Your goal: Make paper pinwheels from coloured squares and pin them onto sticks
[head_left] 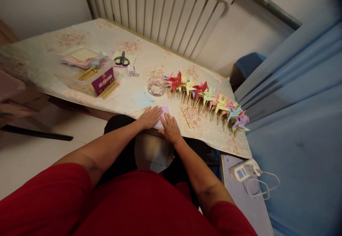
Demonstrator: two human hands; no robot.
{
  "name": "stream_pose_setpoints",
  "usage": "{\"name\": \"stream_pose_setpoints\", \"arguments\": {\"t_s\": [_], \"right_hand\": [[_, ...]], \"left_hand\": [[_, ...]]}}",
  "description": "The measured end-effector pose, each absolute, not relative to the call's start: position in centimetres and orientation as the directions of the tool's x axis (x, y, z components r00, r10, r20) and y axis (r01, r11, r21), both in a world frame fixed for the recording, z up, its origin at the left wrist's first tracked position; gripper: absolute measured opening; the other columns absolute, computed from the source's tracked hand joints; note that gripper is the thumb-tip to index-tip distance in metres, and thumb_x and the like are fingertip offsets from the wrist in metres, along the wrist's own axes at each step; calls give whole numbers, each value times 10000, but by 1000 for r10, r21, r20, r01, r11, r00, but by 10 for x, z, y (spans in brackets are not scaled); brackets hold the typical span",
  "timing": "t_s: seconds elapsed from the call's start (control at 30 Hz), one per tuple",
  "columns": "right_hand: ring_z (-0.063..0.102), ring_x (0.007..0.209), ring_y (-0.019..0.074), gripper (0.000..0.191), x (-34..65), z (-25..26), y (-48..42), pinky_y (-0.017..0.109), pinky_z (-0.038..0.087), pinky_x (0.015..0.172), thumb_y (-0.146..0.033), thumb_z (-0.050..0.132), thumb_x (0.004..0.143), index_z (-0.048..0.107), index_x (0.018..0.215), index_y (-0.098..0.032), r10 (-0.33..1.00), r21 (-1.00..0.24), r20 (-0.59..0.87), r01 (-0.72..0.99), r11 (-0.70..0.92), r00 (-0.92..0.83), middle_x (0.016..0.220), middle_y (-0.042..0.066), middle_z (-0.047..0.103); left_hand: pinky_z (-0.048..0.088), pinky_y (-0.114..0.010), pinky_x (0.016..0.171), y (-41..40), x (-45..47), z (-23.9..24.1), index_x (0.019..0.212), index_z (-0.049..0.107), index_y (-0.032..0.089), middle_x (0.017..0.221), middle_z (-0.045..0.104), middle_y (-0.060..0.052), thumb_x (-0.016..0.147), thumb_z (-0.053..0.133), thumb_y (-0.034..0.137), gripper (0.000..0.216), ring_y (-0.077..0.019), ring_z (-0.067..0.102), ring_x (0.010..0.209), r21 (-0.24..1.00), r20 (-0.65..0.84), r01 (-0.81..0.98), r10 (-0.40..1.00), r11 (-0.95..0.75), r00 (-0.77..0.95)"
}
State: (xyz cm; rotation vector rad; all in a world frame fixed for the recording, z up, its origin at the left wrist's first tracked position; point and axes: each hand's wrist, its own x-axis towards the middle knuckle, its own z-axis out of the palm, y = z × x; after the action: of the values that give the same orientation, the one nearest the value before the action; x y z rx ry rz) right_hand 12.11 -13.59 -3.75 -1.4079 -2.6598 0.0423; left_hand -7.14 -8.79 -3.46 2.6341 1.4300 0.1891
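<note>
A small lilac paper square (165,110) lies at the near edge of the table (80,40). My left hand (151,117) rests flat on its left part, fingers stretched out. My right hand (170,129) presses flat on its near right part, fingers spread. A pale blue paper sheet (143,99) lies just beyond the left hand. A single wooden stick (185,117) lies to the right of my right hand. Beyond it a row of several coloured paper pinwheels (207,95) on sticks runs along the table toward the right corner.
A clear glass dish (156,86) stands beyond the papers. Further left are a clear box with a purple label (103,81), loose sticks (109,90), stacked coloured paper (80,57), scissors (122,60) and small white boxes (133,72). A radiator (160,11) lines the wall; a power strip (244,170) lies lower right.
</note>
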Motion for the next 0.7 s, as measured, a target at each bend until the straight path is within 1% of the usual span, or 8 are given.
{"name": "stream_pose_setpoints", "arguments": {"t_s": [0.13, 0.33, 0.47, 0.7], "right_hand": [[177, 1529, 347, 812, 119, -38, -137, 568, 139, 1222, -403, 695, 878, 328, 1543, -119, 831, -87, 108, 827, 555, -546, 1640, 198, 229], [176, 1528, 347, 820, 116, -42, -138, 566, 138, 1222, -371, 678, 881, 297, 1548, -82, 843, -74, 128, 842, 534, -523, 1641, 196, 225], [177, 1528, 340, 833, 115, -44, -137, 561, 129, 1224, -356, 679, 875, 279, 1555, -89, 844, -68, 144, 846, 529, -516, 1639, 193, 233], [175, 1526, 345, 838, 114, -43, -139, 557, 130, 1225, -387, 670, 872, 288, 1547, -67, 843, -56, 150, 847, 529, -517, 1641, 198, 226]], "left_hand": [[169, -512, 1225, -90, -70, -32, 1535, 386, 164, 1630, 322, -102, 1022, 241, 334, 560, -273, 230, 1525, 173, 47, 820, 836, -546, 547], [172, -507, 1225, -92, -68, -35, 1529, 403, 179, 1623, 342, -91, 1018, 254, 344, 557, -272, 256, 1516, 163, 88, 826, 842, -539, 532], [174, -507, 1225, -93, -68, -35, 1527, 405, 187, 1625, 340, -82, 1020, 243, 350, 557, -269, 258, 1515, 139, 99, 830, 842, -539, 530], [203, -508, 1218, -96, -69, -35, 1507, 435, 170, 1609, 372, -88, 1014, 266, 334, 546, -276, 298, 1498, 126, 167, 821, 828, -557, 536]]}}
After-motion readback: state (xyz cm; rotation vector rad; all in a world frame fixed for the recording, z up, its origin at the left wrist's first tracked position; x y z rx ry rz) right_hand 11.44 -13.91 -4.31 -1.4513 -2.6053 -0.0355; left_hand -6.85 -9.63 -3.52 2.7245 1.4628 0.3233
